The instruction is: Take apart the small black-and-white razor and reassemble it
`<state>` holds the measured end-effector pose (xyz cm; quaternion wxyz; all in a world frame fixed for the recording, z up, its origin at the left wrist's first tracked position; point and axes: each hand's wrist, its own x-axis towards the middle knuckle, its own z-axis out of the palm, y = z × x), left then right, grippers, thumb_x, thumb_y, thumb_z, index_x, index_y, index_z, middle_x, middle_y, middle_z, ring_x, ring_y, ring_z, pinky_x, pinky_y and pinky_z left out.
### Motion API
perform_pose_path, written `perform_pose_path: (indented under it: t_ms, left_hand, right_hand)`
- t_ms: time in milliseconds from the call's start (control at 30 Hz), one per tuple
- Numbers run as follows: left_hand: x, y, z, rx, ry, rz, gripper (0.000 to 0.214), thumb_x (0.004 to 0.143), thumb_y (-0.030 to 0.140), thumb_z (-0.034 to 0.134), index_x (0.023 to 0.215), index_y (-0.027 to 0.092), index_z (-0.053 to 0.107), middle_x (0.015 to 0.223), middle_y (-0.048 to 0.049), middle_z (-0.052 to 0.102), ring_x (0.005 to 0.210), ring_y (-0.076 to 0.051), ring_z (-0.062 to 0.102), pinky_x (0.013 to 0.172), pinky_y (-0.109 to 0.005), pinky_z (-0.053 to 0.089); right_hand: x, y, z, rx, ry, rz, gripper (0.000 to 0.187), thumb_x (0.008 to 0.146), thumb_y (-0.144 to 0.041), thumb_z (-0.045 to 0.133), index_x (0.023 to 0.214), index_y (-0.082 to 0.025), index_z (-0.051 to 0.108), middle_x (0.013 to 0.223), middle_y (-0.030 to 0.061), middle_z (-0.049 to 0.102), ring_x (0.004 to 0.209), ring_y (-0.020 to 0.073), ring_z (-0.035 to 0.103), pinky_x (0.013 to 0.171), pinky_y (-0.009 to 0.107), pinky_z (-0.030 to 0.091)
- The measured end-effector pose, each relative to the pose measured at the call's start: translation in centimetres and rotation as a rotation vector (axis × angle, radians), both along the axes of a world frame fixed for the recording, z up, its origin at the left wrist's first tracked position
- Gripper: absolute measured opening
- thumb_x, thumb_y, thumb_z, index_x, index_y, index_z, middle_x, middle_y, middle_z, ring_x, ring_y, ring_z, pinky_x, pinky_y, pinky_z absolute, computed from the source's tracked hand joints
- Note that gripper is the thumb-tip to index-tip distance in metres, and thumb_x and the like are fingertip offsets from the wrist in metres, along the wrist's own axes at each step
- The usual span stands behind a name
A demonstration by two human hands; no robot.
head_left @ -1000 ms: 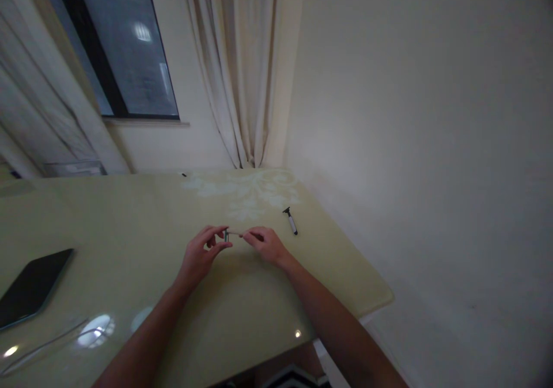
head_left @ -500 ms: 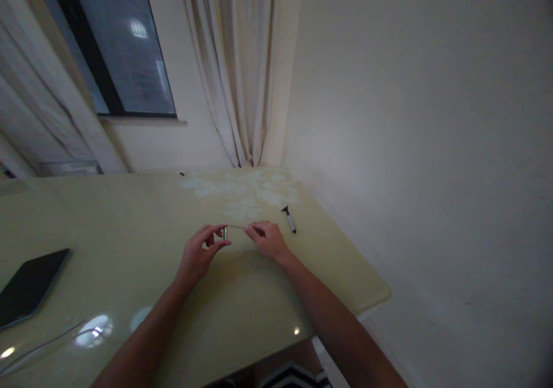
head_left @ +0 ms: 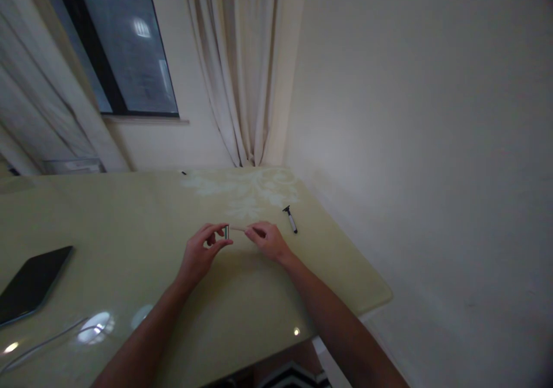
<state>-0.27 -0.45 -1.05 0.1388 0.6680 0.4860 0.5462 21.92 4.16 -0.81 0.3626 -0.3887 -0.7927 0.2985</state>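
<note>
Above the table, my left hand (head_left: 201,252) is closed, holding a small flat rectangular piece (head_left: 227,232) upright between thumb and fingertips. The piece looks green with a pale edge; its exact kind is too small to make out. My right hand (head_left: 268,240) pinches one end of a thin pale stick (head_left: 237,228), which points left at the upper part of the piece. Whether the tip touches it I cannot tell. A razor (head_left: 291,220) with a black T-shaped head and grey handle lies just beyond my right hand.
The pale green glossy table (head_left: 108,221) meets a wall (head_left: 410,117) on the right. A dark tablet-like slab (head_left: 32,284) lies at the left, with a cable (head_left: 47,340) in front of it. A tiny dark object (head_left: 184,173) lies near the back edge, before curtains (head_left: 242,77).
The view has shifted slightly. Both hands keep nearly the same pose, and the rectangular piece and the stick are still held, with the piece turned a little.
</note>
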Motion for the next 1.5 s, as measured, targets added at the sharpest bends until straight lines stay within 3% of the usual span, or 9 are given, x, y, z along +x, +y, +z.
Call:
perform_pose_path:
  t_ms: [67, 200, 300, 633, 767, 1133, 1233, 1367, 1500]
  left_hand:
    - [0.01, 0.05, -0.15, 0.003, 0.000, -0.005, 0.035, 0.082, 0.047, 0.078, 0.109, 0.024, 0.078, 0.083, 0.0003, 0.067, 0.062, -0.012, 0.051, 0.063, -0.025, 0.047]
    - [-0.13, 0.14, -0.30, 0.001, 0.010, -0.010, 0.035, 0.082, 0.047, 0.078, 0.109, 0.024, 0.078, 0.083, 0.0004, 0.067, 0.062, -0.012, 0.051, 0.064, -0.026, 0.048]
    - [-0.17, 0.10, -0.21, -0.001, 0.010, -0.003, 0.036, 0.082, 0.048, 0.078, 0.109, 0.024, 0.078, 0.083, 0.0000, 0.067, 0.062, -0.012, 0.052, 0.064, -0.026, 0.048]
    - [-0.01, 0.07, -0.24, -0.016, 0.012, -0.024, 0.032, 0.083, 0.045, 0.077, 0.106, 0.024, 0.078, 0.082, 0.0004, 0.066, 0.062, -0.012, 0.052, 0.063, -0.025, 0.048]
    - [-0.07, 0.05, -0.28, -0.013, 0.009, -0.022, 0.033, 0.083, 0.045, 0.077, 0.109, 0.024, 0.077, 0.083, 0.0003, 0.067, 0.062, -0.012, 0.052, 0.064, -0.025, 0.047]
    - [-0.17, 0.09, -0.37, -0.012, -0.006, -0.014, 0.031, 0.083, 0.042, 0.078, 0.109, 0.024, 0.078, 0.084, 0.0012, 0.066, 0.062, -0.011, 0.052, 0.065, -0.025, 0.048]
    - [-0.21, 0.13, -0.48, -0.022, -0.011, -0.012, 0.032, 0.083, 0.042, 0.078, 0.110, 0.024, 0.077, 0.085, 0.0009, 0.066, 0.063, -0.011, 0.052, 0.064, -0.024, 0.048]
    - [-0.18, 0.20, -0.57, -0.020, -0.022, -0.017, 0.032, 0.082, 0.043, 0.079, 0.106, 0.023, 0.078, 0.081, 0.0015, 0.065, 0.062, -0.011, 0.052, 0.062, -0.024, 0.047]
    - [-0.20, 0.12, -0.48, -0.008, -0.017, -0.013, 0.032, 0.083, 0.041, 0.079, 0.110, 0.025, 0.077, 0.084, 0.0017, 0.065, 0.063, -0.011, 0.051, 0.063, -0.023, 0.047]
  right_hand:
    - [-0.02, -0.06, 0.12, -0.022, 0.010, 0.072, 0.039, 0.100, -0.050, 0.058, 0.090, -0.018, 0.078, 0.079, 0.0035, 0.065, 0.073, 0.0160, 0.052, 0.068, 0.027, 0.038]
    - [0.01, 0.01, 0.16, 0.008, 0.035, -0.001, 0.038, 0.099, -0.048, 0.058, 0.088, -0.017, 0.077, 0.077, 0.0034, 0.064, 0.074, 0.0162, 0.052, 0.069, 0.028, 0.037]
    - [0.10, 0.13, 0.00, -0.030, 0.007, 0.091, 0.039, 0.100, -0.050, 0.058, 0.090, -0.018, 0.078, 0.079, 0.0031, 0.065, 0.072, 0.0157, 0.052, 0.068, 0.027, 0.037]
    - [0.14, 0.31, 0.01, 0.048, -0.003, -0.033, 0.039, 0.100, -0.050, 0.058, 0.093, -0.019, 0.081, 0.078, 0.0043, 0.067, 0.074, 0.0169, 0.053, 0.071, 0.029, 0.037]
    - [0.17, 0.22, 0.20, -0.003, 0.012, 0.083, 0.037, 0.099, -0.050, 0.061, 0.096, -0.018, 0.081, 0.076, 0.0025, 0.065, 0.070, 0.0153, 0.053, 0.067, 0.027, 0.036]
    - [-0.01, -0.01, 0.27, 0.041, 0.014, -0.053, 0.035, 0.099, -0.045, 0.060, 0.092, -0.017, 0.080, 0.076, 0.0033, 0.064, 0.072, 0.0159, 0.052, 0.069, 0.029, 0.035]
    - [-0.09, -0.06, 0.13, 0.009, 0.029, 0.045, 0.034, 0.099, -0.044, 0.061, 0.091, -0.017, 0.079, 0.075, 0.0020, 0.063, 0.069, 0.0142, 0.051, 0.067, 0.027, 0.035]
    - [-0.21, -0.11, 0.07, 0.052, 0.018, -0.039, 0.033, 0.099, -0.042, 0.060, 0.089, -0.016, 0.079, 0.072, 0.0015, 0.062, 0.070, 0.0143, 0.051, 0.068, 0.027, 0.035]
    - [-0.12, -0.05, 0.11, -0.010, 0.001, 0.030, 0.032, 0.098, -0.043, 0.062, 0.093, -0.017, 0.079, 0.077, 0.0018, 0.066, 0.070, 0.0138, 0.053, 0.066, 0.025, 0.036]
